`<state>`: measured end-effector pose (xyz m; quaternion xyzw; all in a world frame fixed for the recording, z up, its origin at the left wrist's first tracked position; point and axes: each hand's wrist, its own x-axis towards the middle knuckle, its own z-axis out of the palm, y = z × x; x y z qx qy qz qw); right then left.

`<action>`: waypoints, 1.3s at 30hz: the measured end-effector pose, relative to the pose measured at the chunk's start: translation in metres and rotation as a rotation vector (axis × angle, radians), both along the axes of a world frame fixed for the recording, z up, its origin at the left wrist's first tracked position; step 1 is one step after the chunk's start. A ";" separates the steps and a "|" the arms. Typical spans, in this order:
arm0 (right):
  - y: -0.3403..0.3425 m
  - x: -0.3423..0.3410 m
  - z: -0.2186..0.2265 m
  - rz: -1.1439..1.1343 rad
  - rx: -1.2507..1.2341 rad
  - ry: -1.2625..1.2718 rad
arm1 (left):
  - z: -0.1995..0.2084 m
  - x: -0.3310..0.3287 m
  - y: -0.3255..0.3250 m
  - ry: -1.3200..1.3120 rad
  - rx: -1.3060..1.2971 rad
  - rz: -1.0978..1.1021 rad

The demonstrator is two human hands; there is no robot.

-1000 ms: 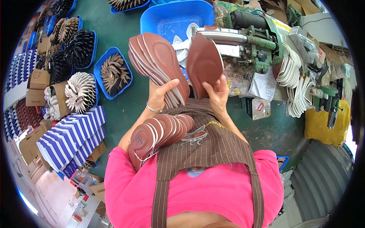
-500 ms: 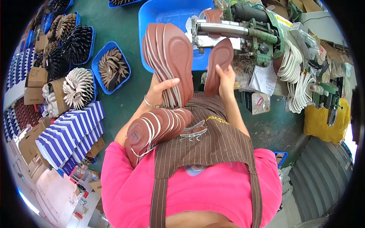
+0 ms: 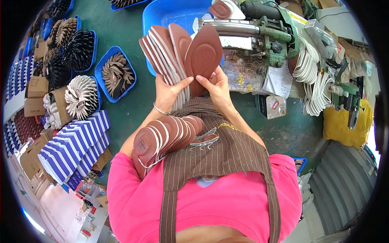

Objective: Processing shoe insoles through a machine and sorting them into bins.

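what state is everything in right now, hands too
left hand: gripping insole stack
right hand: pinching front insole
insole stack: fanned, held
front insole: held, overlapping the stack
insoles by left arm: fanned
small blue bin: holding beige pieces
large tub: partly hidden
green machine: can't tell if running
yellow bag: crumpled
striped boxes: stacked

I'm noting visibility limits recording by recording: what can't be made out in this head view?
In the head view:
Left hand: most fingers hidden behind the fanned insoles.
Right hand: fingertips hidden behind the front insole.
Exact insole count: hidden by their overlap.
Blue basin: near part hidden behind the insoles.
Paper sheet: writing too small to read.
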<state>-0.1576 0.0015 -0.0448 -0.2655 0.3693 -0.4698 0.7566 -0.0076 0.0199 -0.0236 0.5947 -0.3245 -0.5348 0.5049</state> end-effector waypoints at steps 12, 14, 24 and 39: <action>0.028 -0.075 -0.060 -0.189 -0.110 0.391 | 0.007 0.016 0.006 0.452 0.085 0.035; 0.027 -0.085 -0.062 -0.131 -0.127 0.418 | 0.010 0.015 0.004 0.512 0.071 -0.011; -0.122 -0.073 0.014 -0.090 -0.112 0.056 | 0.008 0.011 -0.003 0.541 0.059 -0.064; -0.091 -0.119 0.004 -0.010 -0.209 0.020 | 0.003 0.036 0.016 0.524 0.015 0.033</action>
